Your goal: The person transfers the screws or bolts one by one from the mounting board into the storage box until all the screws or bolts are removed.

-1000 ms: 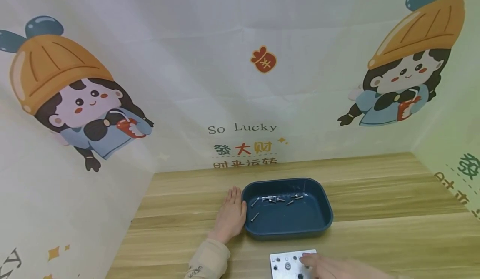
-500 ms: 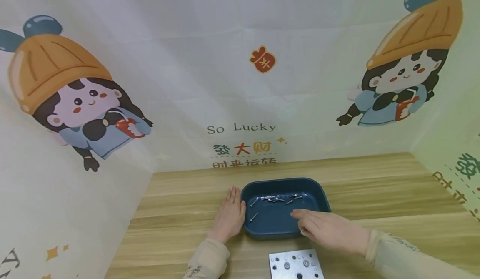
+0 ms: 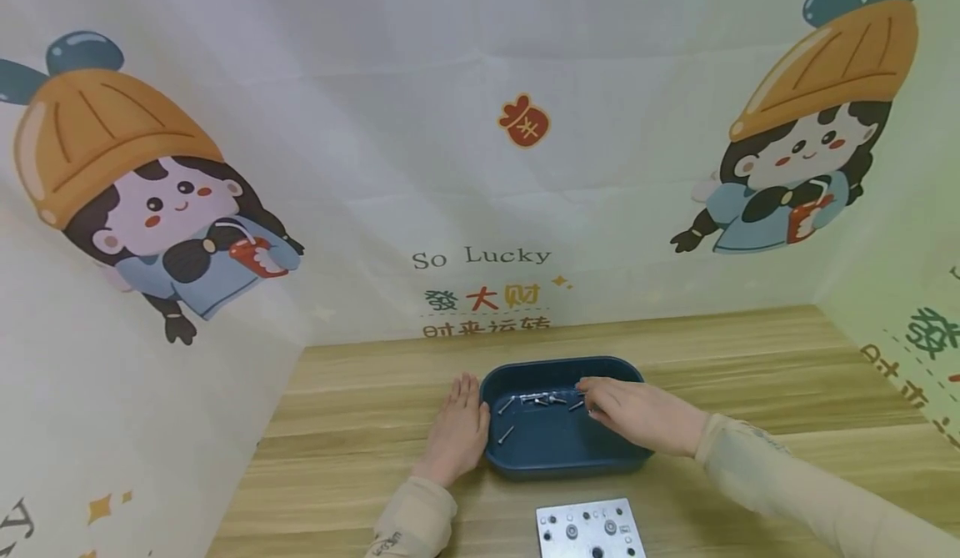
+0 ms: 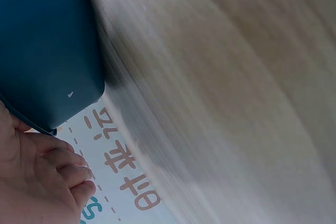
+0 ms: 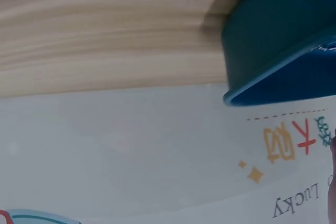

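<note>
A dark blue tray point(image 3: 555, 449) stands on the wooden table with several small silver screws point(image 3: 507, 434) lying loose inside. My left hand point(image 3: 456, 434) rests along its left side, fingers straight and side by side; in the left wrist view that hand point(image 4: 39, 177) is right at the rim. Reaching over the tray's right side, my right hand point(image 3: 645, 414) has its bent fingertips down among the screws at the back right. The hand hides part of that group, and I cannot tell whether a screw is pinched. Only a sliver of it shows in the right wrist view.
A silver metal plate point(image 3: 588, 533) with holes and round fittings lies in front of the tray, cut off by the view's lower edge. Cloth walls point(image 3: 360, 124) with printed cartoon figures enclose the wooden table point(image 3: 750, 358) at the back and sides.
My right hand has moved from over the metal plate into the tray, then farther back to the screws. The plate shows two round fittings now uncovered. My left hand stays in place.
</note>
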Tool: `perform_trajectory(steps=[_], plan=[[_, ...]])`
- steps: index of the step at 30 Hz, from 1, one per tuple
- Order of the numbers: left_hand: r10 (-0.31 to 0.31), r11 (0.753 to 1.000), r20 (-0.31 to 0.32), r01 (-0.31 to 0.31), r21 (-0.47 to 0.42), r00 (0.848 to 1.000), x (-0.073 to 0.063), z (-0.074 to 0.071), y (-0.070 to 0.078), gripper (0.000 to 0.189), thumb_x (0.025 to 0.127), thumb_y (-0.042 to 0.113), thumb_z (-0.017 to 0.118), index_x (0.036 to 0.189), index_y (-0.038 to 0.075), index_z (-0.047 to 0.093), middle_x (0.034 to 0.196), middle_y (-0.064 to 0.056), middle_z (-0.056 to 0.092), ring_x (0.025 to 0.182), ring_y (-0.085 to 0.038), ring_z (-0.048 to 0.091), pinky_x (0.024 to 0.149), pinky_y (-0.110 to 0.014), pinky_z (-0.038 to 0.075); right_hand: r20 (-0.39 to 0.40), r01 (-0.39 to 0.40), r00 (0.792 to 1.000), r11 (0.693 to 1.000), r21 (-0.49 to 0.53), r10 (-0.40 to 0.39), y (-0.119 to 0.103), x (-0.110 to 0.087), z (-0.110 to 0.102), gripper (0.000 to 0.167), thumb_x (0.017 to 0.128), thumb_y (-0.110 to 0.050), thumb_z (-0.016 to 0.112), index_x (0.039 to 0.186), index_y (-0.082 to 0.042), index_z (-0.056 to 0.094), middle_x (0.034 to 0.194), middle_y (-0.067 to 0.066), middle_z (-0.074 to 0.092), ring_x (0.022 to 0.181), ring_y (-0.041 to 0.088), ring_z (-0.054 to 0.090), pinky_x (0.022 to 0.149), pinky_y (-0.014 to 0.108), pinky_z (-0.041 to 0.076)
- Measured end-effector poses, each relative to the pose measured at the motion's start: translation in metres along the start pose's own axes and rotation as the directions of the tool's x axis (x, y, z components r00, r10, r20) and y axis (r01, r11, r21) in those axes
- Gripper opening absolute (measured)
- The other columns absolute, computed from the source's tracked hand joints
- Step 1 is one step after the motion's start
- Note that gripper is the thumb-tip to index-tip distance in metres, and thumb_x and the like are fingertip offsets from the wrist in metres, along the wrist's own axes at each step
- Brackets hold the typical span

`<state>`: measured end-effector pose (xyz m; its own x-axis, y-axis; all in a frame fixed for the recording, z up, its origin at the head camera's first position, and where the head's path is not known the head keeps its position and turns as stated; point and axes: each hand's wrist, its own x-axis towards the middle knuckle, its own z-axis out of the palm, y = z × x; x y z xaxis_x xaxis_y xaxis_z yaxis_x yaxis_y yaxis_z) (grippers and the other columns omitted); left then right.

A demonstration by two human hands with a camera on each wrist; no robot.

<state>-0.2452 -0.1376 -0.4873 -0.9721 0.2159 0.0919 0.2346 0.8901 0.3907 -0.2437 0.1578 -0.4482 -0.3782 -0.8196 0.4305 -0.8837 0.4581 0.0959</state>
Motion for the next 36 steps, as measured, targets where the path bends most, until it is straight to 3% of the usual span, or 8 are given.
perform_trajectory(steps=[5, 8, 15, 23, 32, 36], plan=[[0.006, 1.000, 0.005, -0.006, 0.000, 1.000, 0.000, 0.001, 0.000, 0.053, 0.105, 0.021, 0.036, 0.146, -0.014, 0.034, 0.155, -0.030, 0.030, 0.147, -0.043, 0.026, 0.120, -0.052, 0.026, 0.040, -0.027, 0.999, 1.000, -0.006, 0.027, 0.012, 0.010, -0.001, 0.007, 0.102, -0.015, 0.053, 0.104, -0.009, 0.055, 0.124, 0.017, 0.064, 0.106, 0.023, 0.066, 0.082, 0.033, 0.058], [0.007, 1.000, 0.001, -0.007, 0.000, 1.000, -0.001, 0.001, -0.001, 0.053, 0.105, 0.020, 0.036, 0.146, -0.014, 0.034, 0.155, -0.031, 0.030, 0.147, -0.043, 0.026, 0.120, -0.052, 0.027, 0.066, -0.054, 0.996, 0.999, -0.003, 0.054, 0.018, 0.017, 0.000, 0.011, 0.097, -0.011, 0.061, 0.106, -0.009, 0.055, 0.121, 0.014, 0.065, 0.103, 0.020, 0.066, 0.081, 0.031, 0.058], [0.016, 1.000, -0.012, -0.016, 0.008, 1.000, 0.000, 0.002, -0.001, 0.053, 0.105, 0.021, 0.037, 0.145, -0.014, 0.036, 0.154, -0.031, 0.031, 0.146, -0.044, 0.028, 0.119, -0.053, 0.028, 0.163, -0.135, 0.979, 0.990, 0.052, 0.125, 0.023, 0.026, 0.006, 0.012, 0.099, -0.013, 0.057, 0.110, -0.009, 0.056, 0.112, 0.006, 0.065, 0.092, 0.014, 0.064, 0.076, 0.030, 0.057], [0.026, 1.000, -0.026, -0.025, 0.009, 0.999, -0.001, 0.002, -0.001, 0.052, 0.104, 0.019, 0.038, 0.144, -0.015, 0.037, 0.153, -0.032, 0.033, 0.145, -0.045, 0.029, 0.118, -0.054, 0.029, 0.198, -0.140, 0.973, 0.986, 0.086, 0.121, 0.022, 0.030, 0.017, 0.009, 0.099, -0.012, 0.058, 0.107, -0.010, 0.055, 0.097, -0.004, 0.059, 0.077, 0.005, 0.051, 0.068, 0.023, 0.050], [0.018, 1.000, -0.019, -0.017, 0.003, 1.000, -0.002, 0.000, 0.000, 0.053, 0.105, 0.019, 0.037, 0.145, -0.015, 0.036, 0.154, -0.031, 0.032, 0.146, -0.044, 0.028, 0.119, -0.054, 0.028, 0.222, -0.148, 0.967, 0.986, 0.079, 0.128, 0.021, 0.030, 0.022, 0.017, 0.100, -0.012, 0.056, 0.116, -0.007, 0.057, 0.113, 0.004, 0.064, 0.098, 0.015, 0.063, 0.084, 0.031, 0.056], [0.014, 1.000, -0.020, -0.014, 0.007, 1.000, -0.002, 0.000, 0.000, 0.053, 0.105, 0.019, 0.037, 0.145, -0.014, 0.035, 0.154, -0.031, 0.032, 0.146, -0.044, 0.028, 0.119, -0.054, 0.028, 0.225, -0.168, 0.963, 0.982, 0.084, 0.146, 0.021, 0.029, 0.023, 0.018, 0.100, -0.012, 0.056, 0.117, -0.006, 0.057, 0.114, 0.005, 0.064, 0.099, 0.016, 0.064, 0.085, 0.032, 0.056]])
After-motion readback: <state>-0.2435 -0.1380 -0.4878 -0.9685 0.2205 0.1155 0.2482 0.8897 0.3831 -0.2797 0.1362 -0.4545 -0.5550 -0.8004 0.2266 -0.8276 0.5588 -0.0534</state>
